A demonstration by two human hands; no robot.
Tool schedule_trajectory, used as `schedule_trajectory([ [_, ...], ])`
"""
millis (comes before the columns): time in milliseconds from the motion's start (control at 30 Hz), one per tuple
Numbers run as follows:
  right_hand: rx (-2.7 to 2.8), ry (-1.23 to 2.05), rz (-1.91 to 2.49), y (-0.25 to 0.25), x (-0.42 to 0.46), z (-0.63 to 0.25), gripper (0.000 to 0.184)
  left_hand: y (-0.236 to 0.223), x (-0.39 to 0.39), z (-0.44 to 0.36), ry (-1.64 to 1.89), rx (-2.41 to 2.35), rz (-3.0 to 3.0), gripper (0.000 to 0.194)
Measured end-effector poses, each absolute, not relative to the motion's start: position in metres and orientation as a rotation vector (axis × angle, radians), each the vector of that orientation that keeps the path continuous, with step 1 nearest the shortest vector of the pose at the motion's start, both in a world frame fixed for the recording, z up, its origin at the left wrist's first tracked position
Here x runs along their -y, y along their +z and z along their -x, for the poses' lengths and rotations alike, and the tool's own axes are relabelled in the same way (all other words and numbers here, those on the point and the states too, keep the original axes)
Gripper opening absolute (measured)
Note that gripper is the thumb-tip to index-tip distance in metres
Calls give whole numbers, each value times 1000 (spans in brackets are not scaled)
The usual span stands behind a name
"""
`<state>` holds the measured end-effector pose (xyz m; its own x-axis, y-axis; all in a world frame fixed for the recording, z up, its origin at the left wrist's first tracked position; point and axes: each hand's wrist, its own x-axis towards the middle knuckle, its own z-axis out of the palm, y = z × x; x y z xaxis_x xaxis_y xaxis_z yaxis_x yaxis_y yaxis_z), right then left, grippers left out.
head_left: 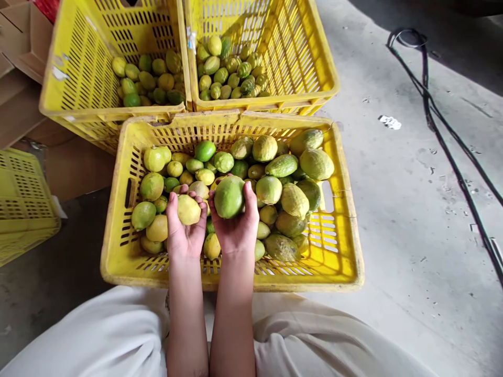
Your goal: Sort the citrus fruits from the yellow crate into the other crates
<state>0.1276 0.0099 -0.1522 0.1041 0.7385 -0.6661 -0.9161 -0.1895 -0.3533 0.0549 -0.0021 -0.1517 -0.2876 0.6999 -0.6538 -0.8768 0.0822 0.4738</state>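
My left hand (pixel 184 233) is closed round a small yellow citrus fruit (pixel 188 209), palm up. My right hand (pixel 238 230) cups a larger green citrus fruit (pixel 229 196), fingers curled at its sides. Both hands hover over the near yellow plastic crate (pixel 346 230), which holds several green and yellow citrus fruits of mixed sizes. The biggest, bumpy ones lie toward the crate's right side.
Two more yellow crates stand behind, the left crate (pixel 78 73) and the right crate (pixel 314 68), each part-filled with small citrus. Another yellow crate (pixel 23 204) lies at far left beside cardboard (pixel 23 36). Black cables (pixel 440 131) run over the concrete floor at right. My white-clad knees frame the bottom.
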Motion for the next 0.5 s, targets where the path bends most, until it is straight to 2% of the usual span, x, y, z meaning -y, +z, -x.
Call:
schedule_trajectory([
  [233, -236, 1621, 754, -153, -6, -132, 26, -141, -1, -53, 1497, -948, 348, 28],
  [500, -270, 1558, 814, -158, -7, -133, 20, -143, 0, -53, 1525, -876, 368, 29],
])
